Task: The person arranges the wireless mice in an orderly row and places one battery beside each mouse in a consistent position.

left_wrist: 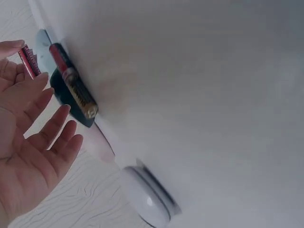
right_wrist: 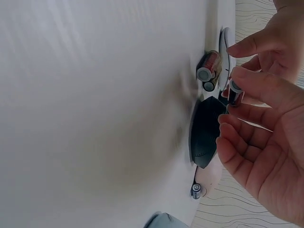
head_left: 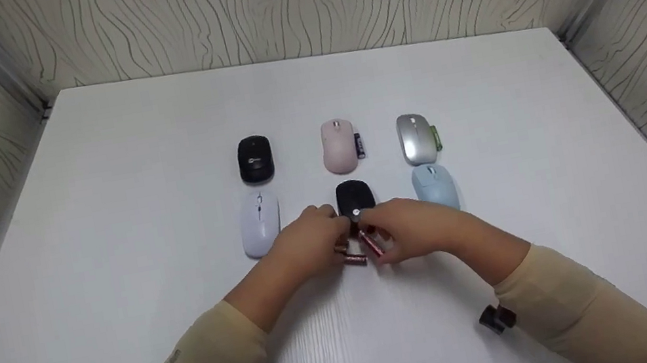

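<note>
Slim, red, silver-ended battery

The white worktop carries six mice in two rows. The far row runs from a black mouse through a pink mouse, a dark battery just beside it, to a silver mouse with a green battery alongside. Nearer lie a pale lavender mouse, a second black mouse and a light-blue mouse. A red battery and a black-and-gold battery lie near the middle one.
</note>
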{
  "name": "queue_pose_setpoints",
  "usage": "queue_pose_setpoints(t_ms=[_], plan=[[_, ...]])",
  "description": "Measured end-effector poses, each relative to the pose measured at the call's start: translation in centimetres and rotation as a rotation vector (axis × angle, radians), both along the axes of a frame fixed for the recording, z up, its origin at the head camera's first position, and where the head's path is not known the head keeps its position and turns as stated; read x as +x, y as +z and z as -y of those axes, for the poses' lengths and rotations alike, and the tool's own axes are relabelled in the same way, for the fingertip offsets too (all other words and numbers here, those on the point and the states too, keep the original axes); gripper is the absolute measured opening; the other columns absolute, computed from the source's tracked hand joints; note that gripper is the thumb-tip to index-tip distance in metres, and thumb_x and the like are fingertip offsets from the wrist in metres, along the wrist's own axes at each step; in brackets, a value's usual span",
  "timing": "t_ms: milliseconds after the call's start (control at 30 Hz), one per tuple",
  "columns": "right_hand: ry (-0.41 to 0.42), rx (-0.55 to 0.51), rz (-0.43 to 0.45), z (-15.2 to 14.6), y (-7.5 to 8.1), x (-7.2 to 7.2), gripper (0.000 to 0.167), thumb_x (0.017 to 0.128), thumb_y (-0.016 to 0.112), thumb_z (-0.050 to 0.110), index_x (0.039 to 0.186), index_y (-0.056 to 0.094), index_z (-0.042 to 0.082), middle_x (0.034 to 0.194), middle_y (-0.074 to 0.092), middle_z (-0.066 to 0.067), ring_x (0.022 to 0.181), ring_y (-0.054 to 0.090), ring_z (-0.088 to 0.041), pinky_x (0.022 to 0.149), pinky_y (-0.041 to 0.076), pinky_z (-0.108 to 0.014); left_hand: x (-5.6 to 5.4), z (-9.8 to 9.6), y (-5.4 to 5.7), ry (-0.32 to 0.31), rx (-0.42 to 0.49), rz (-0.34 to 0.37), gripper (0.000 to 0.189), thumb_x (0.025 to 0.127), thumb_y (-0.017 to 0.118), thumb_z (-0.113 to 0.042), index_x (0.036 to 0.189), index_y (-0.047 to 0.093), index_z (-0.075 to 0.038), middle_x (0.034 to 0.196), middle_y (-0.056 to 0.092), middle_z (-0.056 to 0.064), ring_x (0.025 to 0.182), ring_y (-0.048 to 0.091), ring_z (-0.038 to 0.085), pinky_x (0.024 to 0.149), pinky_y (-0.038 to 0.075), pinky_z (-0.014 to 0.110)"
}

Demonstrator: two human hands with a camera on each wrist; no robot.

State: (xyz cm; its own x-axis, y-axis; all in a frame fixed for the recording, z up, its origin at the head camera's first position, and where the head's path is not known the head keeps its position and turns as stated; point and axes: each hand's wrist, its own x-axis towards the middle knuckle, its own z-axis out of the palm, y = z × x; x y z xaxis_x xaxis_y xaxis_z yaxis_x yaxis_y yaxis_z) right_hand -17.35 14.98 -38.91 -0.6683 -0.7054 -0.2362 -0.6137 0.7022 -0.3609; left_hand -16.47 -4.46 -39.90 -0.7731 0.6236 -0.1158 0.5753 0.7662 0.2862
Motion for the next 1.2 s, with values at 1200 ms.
queue_pose_setpoints(t_ms=[1200], plan=[[-0.483,-0.101,0.034,9.7,1.8,-11.3,0.050,0.076,0.073,0.035,0.115,0.051,0.011,0.093,0.059,-0.006,0.081,0.055,-0.020,0.068,0.047,-0.033,-8.9,10.0,3.3,0.540,0.361,0.182,0.038,0.084,0.064,-0.030,0.117,0.056,-0.011,0.128,0.044,0.012,0.122,0.041,0.026,0.101,0.034,0.042]])
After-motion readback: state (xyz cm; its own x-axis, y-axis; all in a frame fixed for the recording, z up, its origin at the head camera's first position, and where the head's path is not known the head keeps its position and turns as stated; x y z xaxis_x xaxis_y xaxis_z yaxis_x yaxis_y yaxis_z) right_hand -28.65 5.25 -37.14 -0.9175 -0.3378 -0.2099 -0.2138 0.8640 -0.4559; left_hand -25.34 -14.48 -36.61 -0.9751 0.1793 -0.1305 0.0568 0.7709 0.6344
